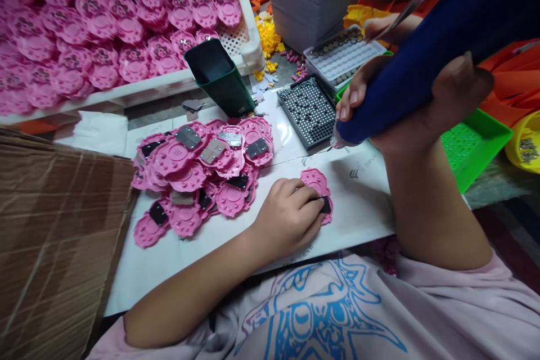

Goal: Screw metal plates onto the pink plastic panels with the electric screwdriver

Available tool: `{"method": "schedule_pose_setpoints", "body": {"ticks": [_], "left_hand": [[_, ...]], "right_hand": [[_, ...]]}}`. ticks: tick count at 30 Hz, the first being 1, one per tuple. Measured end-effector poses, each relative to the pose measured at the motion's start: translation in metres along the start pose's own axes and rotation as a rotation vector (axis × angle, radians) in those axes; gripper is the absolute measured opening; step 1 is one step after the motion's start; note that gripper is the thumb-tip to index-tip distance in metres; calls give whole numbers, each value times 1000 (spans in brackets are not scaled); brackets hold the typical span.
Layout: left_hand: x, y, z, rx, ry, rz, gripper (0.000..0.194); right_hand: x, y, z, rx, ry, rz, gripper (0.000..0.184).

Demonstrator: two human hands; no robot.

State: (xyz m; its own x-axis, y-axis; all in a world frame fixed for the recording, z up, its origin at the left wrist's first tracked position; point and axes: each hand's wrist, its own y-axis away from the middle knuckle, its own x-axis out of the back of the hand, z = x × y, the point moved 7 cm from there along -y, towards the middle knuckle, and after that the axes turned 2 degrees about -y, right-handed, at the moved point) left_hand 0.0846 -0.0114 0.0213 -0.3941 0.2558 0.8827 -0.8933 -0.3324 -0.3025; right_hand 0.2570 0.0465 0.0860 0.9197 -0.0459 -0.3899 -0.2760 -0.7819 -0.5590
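Note:
My left hand [291, 216] is on a pink plastic piece [315, 180] lying on the white work surface. Its bent fingers grip the piece around a small black cover [325, 205]. In my right hand [426, 107] is a blue electric screwdriver [405, 73], slanting down to the left, fingers wrapped round its body. The driver's tip is close to the near corner of a black screw tray [310, 112] with rows of small screws; whether they touch I cannot tell. Left of my left hand is a heap of similar pink pieces [181, 160], many with grey or black covers.
A white crate [253, 50] of pink parts stands at the back left, near a dark green container [225, 81]. A cardboard box [54, 236] borders the left. Behind the screw tray is a clear tray [337, 56]; a bright green tray [481, 146] and yellow bowl [525, 143] are right.

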Motion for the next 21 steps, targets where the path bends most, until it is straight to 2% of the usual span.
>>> {"method": "schedule_pose_setpoints", "body": {"ticks": [13, 21], "left_hand": [[0, 0, -1, 6, 0, 1, 14], [-1, 0, -1, 4, 10, 6, 12]], "right_hand": [[-8, -3, 0, -60, -44, -26, 48], [-6, -1, -1, -14, -76, -37, 42]]}}
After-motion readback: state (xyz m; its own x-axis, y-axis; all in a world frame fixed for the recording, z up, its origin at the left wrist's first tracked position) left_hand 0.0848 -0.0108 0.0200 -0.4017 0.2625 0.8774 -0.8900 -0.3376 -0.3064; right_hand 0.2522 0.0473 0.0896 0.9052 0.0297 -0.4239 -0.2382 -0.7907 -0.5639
